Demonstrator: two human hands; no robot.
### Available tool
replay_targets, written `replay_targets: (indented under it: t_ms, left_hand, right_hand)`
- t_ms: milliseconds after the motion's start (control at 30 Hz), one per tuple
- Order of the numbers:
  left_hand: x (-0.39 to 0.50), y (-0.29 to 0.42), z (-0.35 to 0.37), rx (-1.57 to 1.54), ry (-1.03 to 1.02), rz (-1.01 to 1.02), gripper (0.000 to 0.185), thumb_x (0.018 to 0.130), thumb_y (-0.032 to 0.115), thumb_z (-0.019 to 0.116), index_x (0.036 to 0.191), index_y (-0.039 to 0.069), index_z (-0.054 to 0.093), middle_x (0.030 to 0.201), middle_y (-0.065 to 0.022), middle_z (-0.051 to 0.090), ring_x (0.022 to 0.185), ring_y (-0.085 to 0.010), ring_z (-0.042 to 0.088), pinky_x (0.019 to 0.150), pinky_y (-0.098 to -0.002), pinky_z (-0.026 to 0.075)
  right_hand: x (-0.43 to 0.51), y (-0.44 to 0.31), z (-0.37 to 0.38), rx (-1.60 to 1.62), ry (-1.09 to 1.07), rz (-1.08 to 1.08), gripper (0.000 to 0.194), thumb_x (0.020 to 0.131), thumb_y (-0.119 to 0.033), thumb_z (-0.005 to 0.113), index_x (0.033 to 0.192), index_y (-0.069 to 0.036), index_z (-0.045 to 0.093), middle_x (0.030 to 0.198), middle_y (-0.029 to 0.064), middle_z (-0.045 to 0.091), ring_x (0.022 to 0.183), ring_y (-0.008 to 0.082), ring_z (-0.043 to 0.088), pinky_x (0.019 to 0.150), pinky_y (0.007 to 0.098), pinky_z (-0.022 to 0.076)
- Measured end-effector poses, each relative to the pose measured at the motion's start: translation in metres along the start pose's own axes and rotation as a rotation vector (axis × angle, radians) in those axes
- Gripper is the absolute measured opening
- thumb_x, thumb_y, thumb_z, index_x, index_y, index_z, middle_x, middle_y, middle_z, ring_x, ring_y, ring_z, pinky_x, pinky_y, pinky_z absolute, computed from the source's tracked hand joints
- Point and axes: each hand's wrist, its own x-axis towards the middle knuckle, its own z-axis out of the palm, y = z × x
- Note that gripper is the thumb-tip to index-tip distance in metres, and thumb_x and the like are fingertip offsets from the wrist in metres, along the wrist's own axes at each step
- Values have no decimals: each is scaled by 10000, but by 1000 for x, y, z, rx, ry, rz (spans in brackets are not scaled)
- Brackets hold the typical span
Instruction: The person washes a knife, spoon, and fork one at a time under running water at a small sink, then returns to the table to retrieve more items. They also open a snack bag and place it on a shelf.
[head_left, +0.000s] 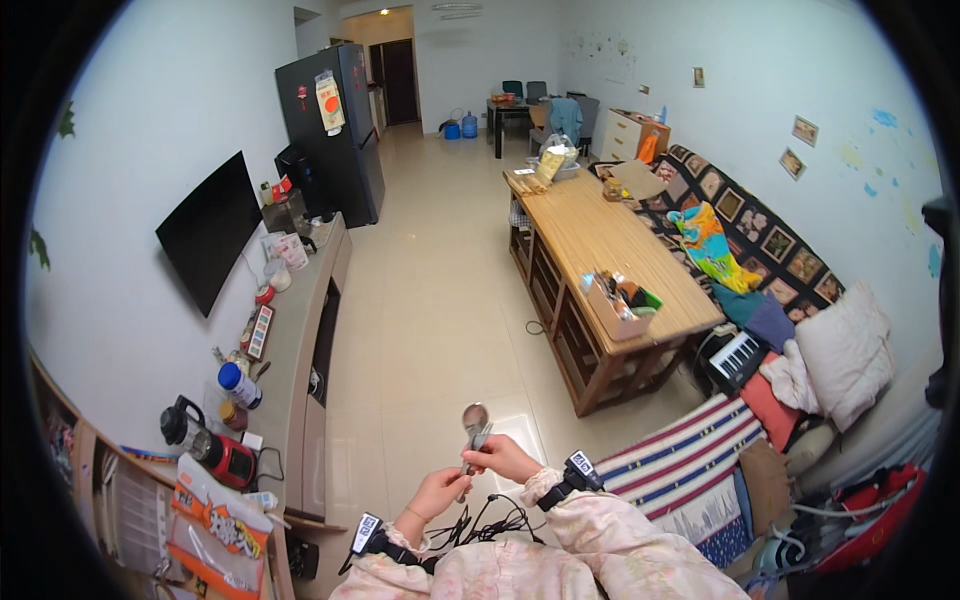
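A metal spoon (475, 417) points away from me, bowl uppermost, over the tiled floor. Just below its bowl lies a second piece of metal, perhaps a fork, but fingers hide most of it. My right hand (508, 457) pinches the cutlery near the middle. Lower down, my left hand (441, 491) has its fingertips around the handle end. Both hands are close together in front of my body. Each forearm wears a black strap with a white printed tag, over pale floral sleeves. Black cables (495, 519) hang or lie beneath my hands.
On the left runs a TV cabinet (300, 330) with a red-based blender (217, 450) and jars. A wooden table (607, 247) holding a pink box (619, 315) of small items stands ahead right. Beyond it is a patterned sofa (750, 225); a striped cloth (675, 465) lies nearer me.
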Motion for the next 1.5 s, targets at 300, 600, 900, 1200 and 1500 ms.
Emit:
replay_targets:
  t_ms: [300, 600, 900, 1200, 1500]
  left_hand:
    - [238, 50, -170, -266, -171, -86, 225, 919, 170, 497, 970, 0, 635, 867, -15, 633, 760, -80, 561, 667, -235, 462]
    - [497, 125, -261, -194, -481, -204, 204, 917, 204, 511, 994, 42, 607, 873, -2, 632, 753, -70, 571, 575, -194, 418]
    - [740, 161, -335, -166, -405, -198, 203, 913, 186, 517, 1030, 27, 568, 921, -70, 638, 855, -166, 616, 703, -247, 456]
    - [957, 187, -442, -194, -228, -139, 165, 896, 115, 512, 943, -28, 582, 832, -93, 639, 750, -172, 631, 675, -262, 495]
    - [1197, 201, -530, -255, -26, -84, 150, 898, 163, 541, 936, 21, 573, 787, -62, 638, 688, -132, 614, 546, -205, 416]
  right_hand:
    - [262, -30, -96, 81, -73, 31, 164, 879, -161, 591, 931, -7, 613, 761, 15, 606, 673, 83, 557, 634, 228, 467]
    - [447, -73, -235, 185, 137, -16, 162, 865, -167, 601, 843, -6, 601, 737, 21, 605, 655, 88, 574, 633, 231, 485]
    - [666, -100, -389, 229, 67, -19, 150, 860, -145, 598, 793, -11, 594, 709, 28, 608, 616, 84, 573, 586, 229, 493]
    - [896, -107, -510, 188, 9, -91, 202, 854, -174, 614, 938, 8, 586, 756, 38, 612, 676, 85, 579, 601, 232, 498]
    - [904, -73, -787, 115, 907, 231, 267, 853, -179, 607, 1057, -16, 551, 883, 51, 599, 759, 138, 585, 666, 271, 510]
